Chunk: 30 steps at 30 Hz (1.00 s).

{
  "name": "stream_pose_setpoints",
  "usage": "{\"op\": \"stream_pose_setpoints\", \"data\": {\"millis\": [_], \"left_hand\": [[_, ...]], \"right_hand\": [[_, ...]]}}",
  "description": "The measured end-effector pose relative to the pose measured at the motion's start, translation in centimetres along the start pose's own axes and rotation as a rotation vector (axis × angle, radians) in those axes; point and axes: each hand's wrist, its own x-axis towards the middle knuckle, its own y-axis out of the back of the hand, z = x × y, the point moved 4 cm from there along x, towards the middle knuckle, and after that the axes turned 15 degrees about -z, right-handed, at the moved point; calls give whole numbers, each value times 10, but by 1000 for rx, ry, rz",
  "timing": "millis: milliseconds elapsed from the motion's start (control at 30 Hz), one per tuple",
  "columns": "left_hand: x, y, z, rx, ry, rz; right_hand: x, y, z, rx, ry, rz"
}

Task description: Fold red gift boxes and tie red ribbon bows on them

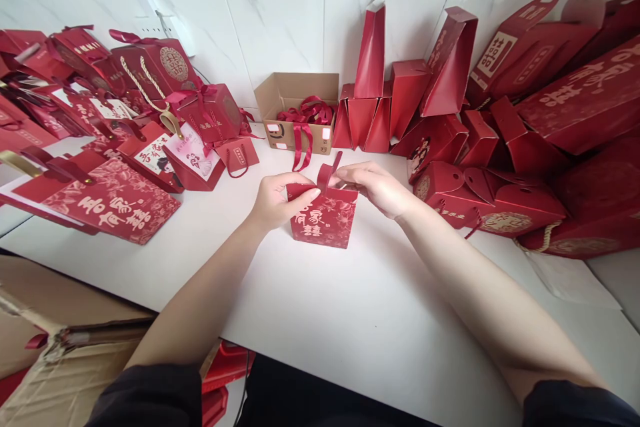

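A small red paper gift bag point(327, 223) with pale lettering and a floral print stands upright on the white table in front of me. My left hand point(277, 201) is closed on its upper left edge, the thumb lying across the front. A dark red strap handle point(325, 177) rises from the middle of the bag's top, one end sticking up. At the upper right, my right hand point(379, 188) has its fingers pinched together on the strap; the fingertips are partly hidden behind it.
Behind the bag stands an open cardboard box point(300, 135) of red ribbon. Finished-looking red gift bags point(113, 200) crowd the left, and red gift boxes point(485, 193) are stacked on the right. A large carton point(65, 307) sits below the table's left front edge.
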Motion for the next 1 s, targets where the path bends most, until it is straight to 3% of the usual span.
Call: {"op": "stream_pose_setpoints", "data": {"millis": [233, 467, 700, 1000], "left_hand": [[0, -1, 4, 40, 80, 94], [0, -6, 6, 58, 82, 102], [1, -8, 10, 7, 114, 37], [1, -7, 5, -46, 122, 23]], "right_hand": [[-7, -11, -23, -347, 27, 49], [-7, -20, -22, -525, 83, 279], [-10, -24, -30, -769, 225, 266], [-9, -24, -27, -733, 239, 241]]}}
